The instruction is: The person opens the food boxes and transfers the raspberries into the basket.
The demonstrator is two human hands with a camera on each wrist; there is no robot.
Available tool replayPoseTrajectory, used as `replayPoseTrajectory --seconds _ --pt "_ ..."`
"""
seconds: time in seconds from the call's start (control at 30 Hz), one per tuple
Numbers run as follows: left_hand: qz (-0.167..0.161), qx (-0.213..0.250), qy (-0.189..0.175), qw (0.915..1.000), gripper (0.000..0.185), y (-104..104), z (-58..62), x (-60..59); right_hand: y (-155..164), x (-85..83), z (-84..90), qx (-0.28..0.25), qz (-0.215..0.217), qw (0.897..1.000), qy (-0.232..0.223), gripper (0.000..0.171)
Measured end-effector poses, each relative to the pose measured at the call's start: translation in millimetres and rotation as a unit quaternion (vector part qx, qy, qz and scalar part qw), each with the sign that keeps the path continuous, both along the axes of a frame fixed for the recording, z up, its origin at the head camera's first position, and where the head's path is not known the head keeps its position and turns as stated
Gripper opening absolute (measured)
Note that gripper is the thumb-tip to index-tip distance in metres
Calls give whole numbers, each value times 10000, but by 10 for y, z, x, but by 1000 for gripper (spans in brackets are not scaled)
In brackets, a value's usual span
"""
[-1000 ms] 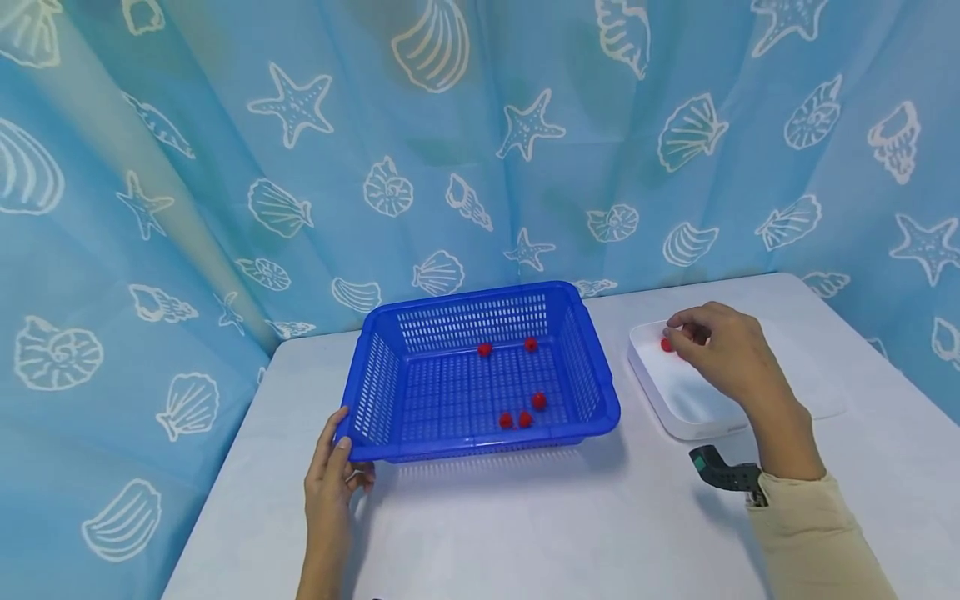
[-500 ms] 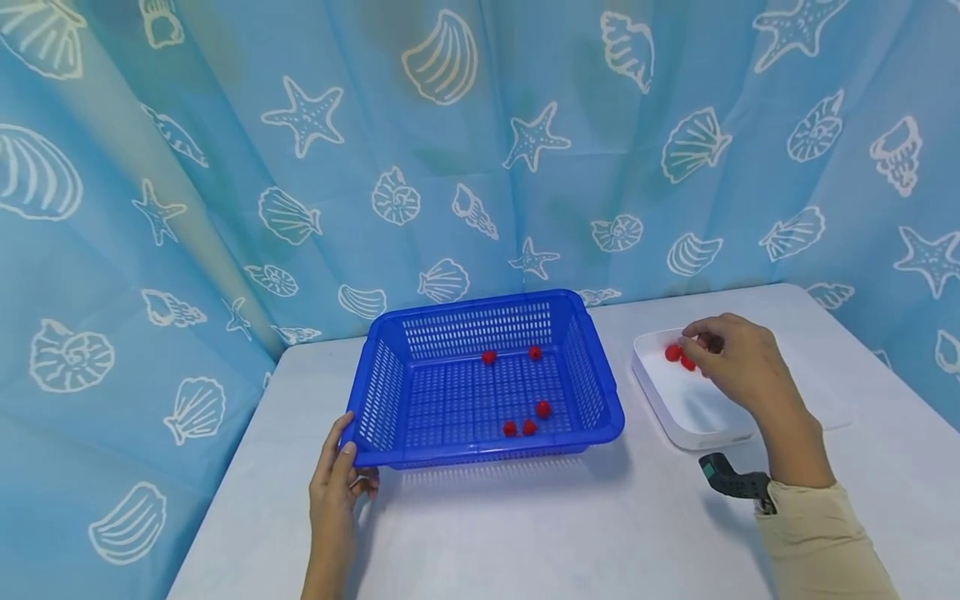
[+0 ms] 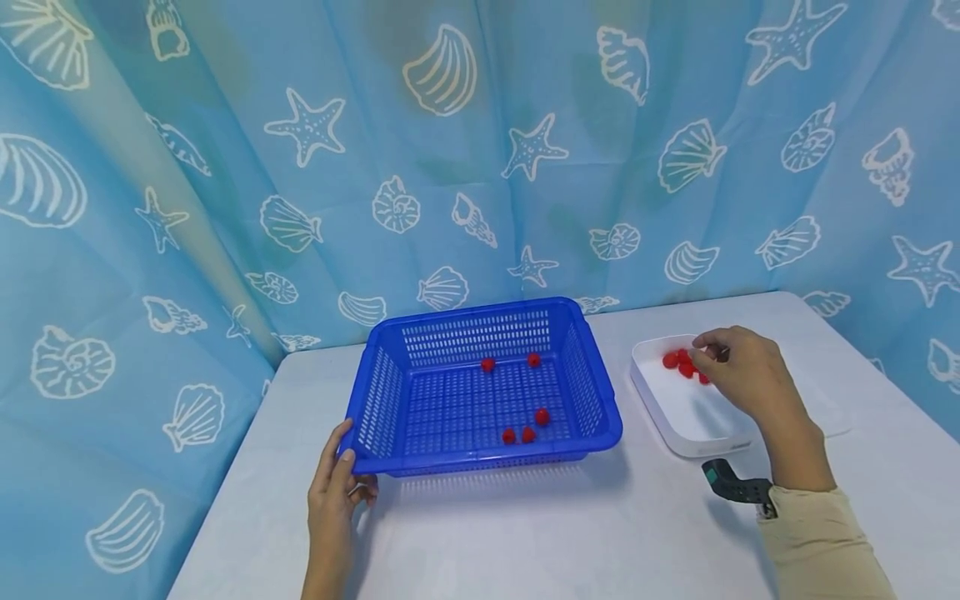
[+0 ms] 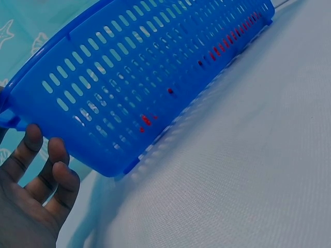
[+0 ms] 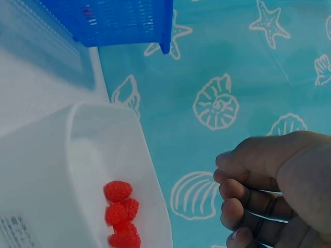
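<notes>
My left hand (image 3: 332,500) grips the left front corner of a blue plastic basket (image 3: 480,457), thumb over the rim and other fingers below it. In the left wrist view, curled fingers (image 4: 64,178) show beside the basket's slotted wall (image 4: 129,46). My right hand (image 3: 742,371) hovers over the right side of a shallow white tray (image 3: 652,400), fingers loosely bent. In the right wrist view, its thumb and fingertips (image 5: 231,188) come close together with nothing visible between them. Several red raspberries (image 5: 118,191) lie clustered in the tray, left of that hand.
Several more raspberries (image 3: 542,417) are spread over the basket's floor. Basket and tray stand side by side on a white tablecloth (image 3: 480,533). A blue curtain (image 3: 480,150) with white shells and starfish hangs behind. A black wrist strap mount (image 3: 731,483) juts from the right sleeve.
My right hand has shifted right and slightly up from the tray's far left part, uncovering several raspberries there. My left hand keeps its grip on the basket. The whole head view has dropped slightly.
</notes>
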State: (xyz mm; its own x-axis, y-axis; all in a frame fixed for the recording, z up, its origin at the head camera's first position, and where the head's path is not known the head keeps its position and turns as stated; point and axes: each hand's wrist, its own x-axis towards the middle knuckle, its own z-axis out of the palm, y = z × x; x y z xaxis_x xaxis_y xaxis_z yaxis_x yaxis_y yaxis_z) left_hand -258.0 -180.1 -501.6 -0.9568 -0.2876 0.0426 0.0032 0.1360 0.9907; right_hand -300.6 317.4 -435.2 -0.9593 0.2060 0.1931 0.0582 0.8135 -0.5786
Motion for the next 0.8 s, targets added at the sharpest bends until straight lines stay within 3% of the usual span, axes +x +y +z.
replayPoseTrajectory --seconds 0.3,0.47,0.63,0.8 --pt "-55 70 9 10000 45 -13 11 11 51 -13 -55 -44 -169 9993 -326 39" --pt "-43 0 38 10000 44 -5 18 10 81 -29 -62 -154 -407 9941 -989 43" --pt "-53 -26 59 10000 46 4 25 15 108 -56 -75 -294 -349 9831 -1773 54" --pt "-99 78 66 9999 47 10 25 18 119 -102 -132 -187 -394 9776 -2058 65"
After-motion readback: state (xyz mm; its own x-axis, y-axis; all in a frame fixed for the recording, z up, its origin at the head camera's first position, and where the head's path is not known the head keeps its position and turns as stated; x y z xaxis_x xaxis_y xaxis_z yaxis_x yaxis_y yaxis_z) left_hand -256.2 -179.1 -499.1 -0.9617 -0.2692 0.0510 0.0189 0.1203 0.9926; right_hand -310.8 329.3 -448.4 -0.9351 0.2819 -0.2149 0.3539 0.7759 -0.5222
